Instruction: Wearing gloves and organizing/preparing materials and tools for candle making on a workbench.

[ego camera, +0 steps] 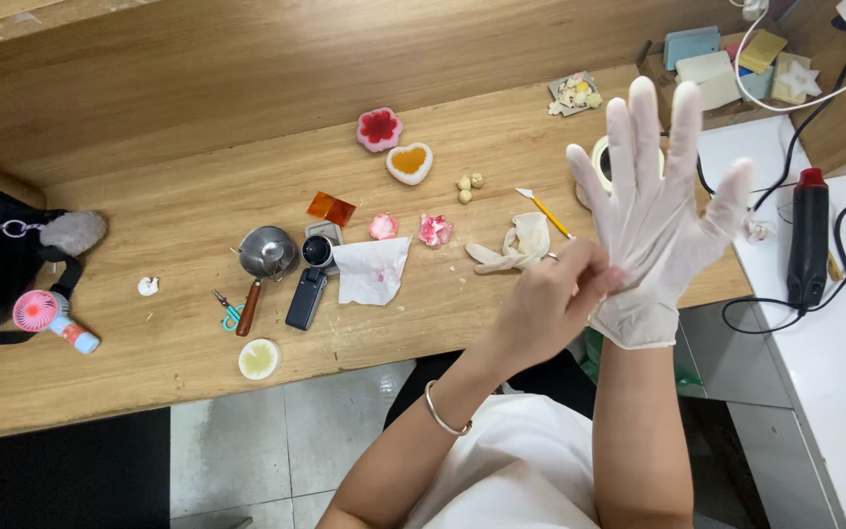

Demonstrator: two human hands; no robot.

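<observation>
My right hand (653, 201) is raised with fingers spread, inside a thin white glove that reaches the wrist. My bare left hand (550, 304), with a ring and a silver bracelet on the wrist, pinches the glove's palm edge near the cuff. A second white glove (513, 247) lies crumpled on the wooden table (149, 220) just left of my hands.
On the table lie a red flower mould (380, 128), a heart mould with orange filling (409, 163), a small metal pot (264, 255), a tissue (371, 270), a yellow-handled tool (546, 212) and a pink hand fan (49, 318). A black and red heat gun (808, 240) lies on the white surface at right.
</observation>
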